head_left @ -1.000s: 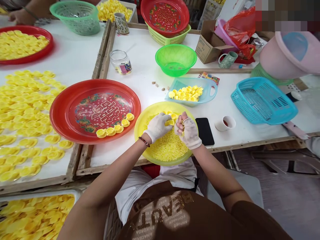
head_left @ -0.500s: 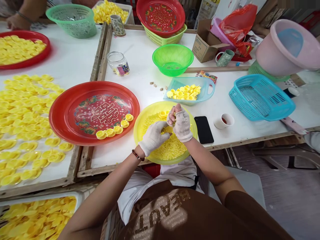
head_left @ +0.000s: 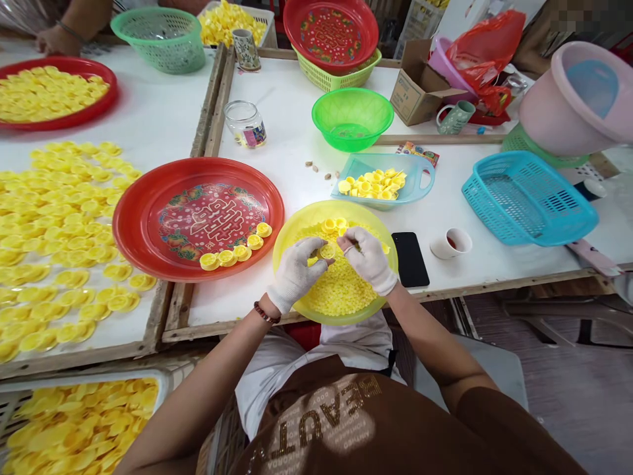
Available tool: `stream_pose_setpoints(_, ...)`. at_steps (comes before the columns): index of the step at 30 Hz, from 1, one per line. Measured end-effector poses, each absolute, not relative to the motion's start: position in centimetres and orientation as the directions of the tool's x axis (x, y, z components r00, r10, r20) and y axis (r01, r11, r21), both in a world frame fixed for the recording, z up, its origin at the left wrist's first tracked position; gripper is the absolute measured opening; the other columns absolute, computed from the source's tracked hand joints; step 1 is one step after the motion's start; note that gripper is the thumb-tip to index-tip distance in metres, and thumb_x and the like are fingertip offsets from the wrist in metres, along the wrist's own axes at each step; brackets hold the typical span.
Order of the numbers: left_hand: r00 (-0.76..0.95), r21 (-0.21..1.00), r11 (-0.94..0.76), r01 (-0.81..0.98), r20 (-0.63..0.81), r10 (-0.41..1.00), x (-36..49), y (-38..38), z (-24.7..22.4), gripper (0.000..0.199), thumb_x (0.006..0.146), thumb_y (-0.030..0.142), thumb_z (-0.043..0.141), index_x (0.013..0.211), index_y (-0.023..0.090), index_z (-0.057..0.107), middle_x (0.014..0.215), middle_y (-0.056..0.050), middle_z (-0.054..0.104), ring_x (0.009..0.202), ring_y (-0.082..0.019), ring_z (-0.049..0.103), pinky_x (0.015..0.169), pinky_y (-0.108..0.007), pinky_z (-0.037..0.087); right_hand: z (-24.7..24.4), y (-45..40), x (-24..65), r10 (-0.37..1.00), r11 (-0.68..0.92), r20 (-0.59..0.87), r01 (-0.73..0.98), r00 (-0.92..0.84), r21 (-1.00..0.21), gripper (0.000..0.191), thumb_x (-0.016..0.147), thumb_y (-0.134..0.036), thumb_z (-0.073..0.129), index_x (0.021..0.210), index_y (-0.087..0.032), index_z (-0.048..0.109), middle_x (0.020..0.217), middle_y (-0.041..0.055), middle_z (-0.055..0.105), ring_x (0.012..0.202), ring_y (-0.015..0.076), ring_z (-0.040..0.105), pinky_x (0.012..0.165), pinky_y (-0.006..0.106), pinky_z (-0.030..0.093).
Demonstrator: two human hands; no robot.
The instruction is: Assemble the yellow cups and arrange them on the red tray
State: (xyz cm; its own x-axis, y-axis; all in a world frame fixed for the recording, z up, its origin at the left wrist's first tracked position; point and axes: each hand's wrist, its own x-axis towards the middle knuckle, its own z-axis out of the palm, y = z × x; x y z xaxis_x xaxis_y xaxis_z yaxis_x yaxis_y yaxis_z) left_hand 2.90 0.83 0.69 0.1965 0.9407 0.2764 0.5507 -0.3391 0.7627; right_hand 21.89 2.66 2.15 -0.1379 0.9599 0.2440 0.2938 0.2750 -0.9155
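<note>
Both my hands wear white fingerless gloves and are over a yellow bowl full of small yellow pellets. My left hand holds a small round yellow cup between thumb and fingers. Close on its right, my right hand has its fingers curled together at the tips; anything pinched there is too small to make out. Several yellow cups sit on the pellets at the bowl's far side. Left of the bowl, a red tray carries a curved row of filled yellow cups along its near right rim.
A light-blue tray of yellow cups stands behind the bowl. To the right are a black phone, a paper cup and a blue basket. Yellow pieces cover the left table. Another person's hand rests far left.
My right hand has lowered and turned from upright fingers to fingers pointing left over the bowl. The left hand stays over the bowl with the yellow cup. The whole view has shifted slightly.
</note>
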Motion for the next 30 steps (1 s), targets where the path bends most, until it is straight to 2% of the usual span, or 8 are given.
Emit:
stream_pose_setpoints(2, 0.195, 0.662, -0.403, 0.632, 0.368, 0.909, 3.2, 0.7, 0.6, 0.024, 0.085, 0.019, 0.070, 0.109, 0.017, 0.067, 0.109, -0.009, 0.074, 0.102, -0.023, 0.070, 0.092, -0.036, 0.057, 2.2, 2.3, 21.9, 0.925, 0.376, 0.299, 0.459, -0.232, -0.805, 0.030, 0.091, -0.048, 0.068, 0.084, -0.022, 0.055, 0.082, 0.0015, 0.057, 0.077, 0.0168, 0.054, 0.074, 0.033, 0.044)
stream_pose_setpoints(4, 0.211, 0.585, -0.453, 0.673, 0.435, 0.875, 3.6, 0.6, 0.5, 0.022, 0.086, 0.015, 0.065, 0.108, 0.017, 0.066, 0.111, -0.010, 0.073, 0.105, -0.024, 0.069, 0.093, -0.037, 0.057, 2.2, 2.2, 21.7, 0.935, 0.340, 0.229, 0.504, -0.271, -0.794, 0.028, 0.089, -0.046, 0.069, 0.090, -0.023, 0.053, 0.077, -0.0010, 0.055, 0.069, 0.0158, 0.052, 0.069, 0.033, 0.043)
stream_pose_setpoints(7, 0.239, 0.528, -0.492, 0.692, 0.476, 0.846, 3.9, 0.5, 0.4, 0.019, 0.089, 0.015, 0.060, 0.107, 0.018, 0.063, 0.112, -0.010, 0.072, 0.104, -0.023, 0.070, 0.093, -0.037, 0.058, 2.2, 2.4, 21.6, 0.952, 0.216, 0.088, 0.441, -0.292, -0.871, 0.029, 0.087, -0.044, 0.070, 0.091, -0.024, 0.049, 0.072, -0.0046, 0.050, 0.059, 0.0132, 0.046, 0.059, 0.031, 0.040)
stream_pose_setpoints(9, 0.237, 0.521, -0.487, 0.701, 0.474, 0.848, 3.7, 0.5, 0.4, 0.021, 0.089, 0.015, 0.060, 0.109, 0.019, 0.062, 0.115, -0.010, 0.072, 0.106, -0.024, 0.069, 0.094, -0.038, 0.058, 2.2, 2.6, 21.9, 0.936, 0.156, 0.031, 0.333, -0.351, -0.930, 0.024, 0.090, -0.041, 0.065, 0.095, -0.024, 0.049, 0.074, -0.0039, 0.054, 0.062, 0.0138, 0.051, 0.061, 0.031, 0.043)
stream_pose_setpoints(14, 0.170, 0.567, -0.395, 0.723, 0.408, 0.897, 3.3, 0.5, 0.7, 0.024, 0.086, 0.017, 0.064, 0.110, 0.018, 0.063, 0.113, -0.010, 0.073, 0.105, -0.025, 0.070, 0.093, -0.037, 0.059, 2.3, 2.5, 22.6, 0.907, 0.112, 0.039, 0.150, -0.420, -0.982, 0.023, 0.094, -0.034, 0.055, 0.114, -0.022, 0.049, 0.090, 0.0019, 0.065, 0.082, 0.0168, 0.064, 0.076, 0.035, 0.052)
stream_pose_setpoints(19, 0.162, 0.619, -0.380, 0.687, 0.379, 0.911, 3.6, 0.4, 1.0, 0.020, 0.088, 0.018, 0.064, 0.108, 0.018, 0.066, 0.112, -0.009, 0.074, 0.104, -0.023, 0.071, 0.093, -0.036, 0.058, 2.2, 2.5, 21.6, 0.945, 0.133, 0.027, 0.305, -0.326, -0.943, 0.026, 0.087, -0.040, 0.069, 0.098, -0.022, 0.053, 0.074, -0.0039, 0.054, 0.062, 0.0131, 0.052, 0.059, 0.030, 0.046)
stream_pose_setpoints(24, 0.080, 0.754, -0.282, 0.593, 0.294, 0.952, 3.2, 0.1, 1.0, 0.033, 0.086, 0.029, 0.072, 0.117, 0.017, 0.068, 0.106, -0.008, 0.076, 0.089, -0.020, 0.072, 0.085, -0.033, 0.060, 2.5, 2.4, 21.9, 0.930, 0.035, -0.037, 0.189, -0.366, -0.981, 0.014, 0.097, -0.034, 0.050, 0.098, -0.021, 0.054, 0.080, -0.0013, 0.063, 0.064, 0.0134, 0.063, 0.066, 0.031, 0.052)
stream_pose_setpoints(30, -0.054, 0.766, -0.185, 0.615, 0.275, 0.960, -2.2, -0.1, 2.7, 0.035, 0.090, 0.036, 0.065, 0.121, 0.018, 0.067, 0.112, -0.008, 0.075, 0.089, -0.018, 0.071, 0.089, -0.033, 0.059, 2.1, 1.9, 22.3, 0.929, 0.306, 0.149, 0.473, -0.340, -0.826, 0.010, 0.094, -0.029, 0.056, 0.102, -0.023, 0.059, 0.095, 0.0052, 0.070, 0.088, 0.0214, 0.067, 0.085, 0.039, 0.052)
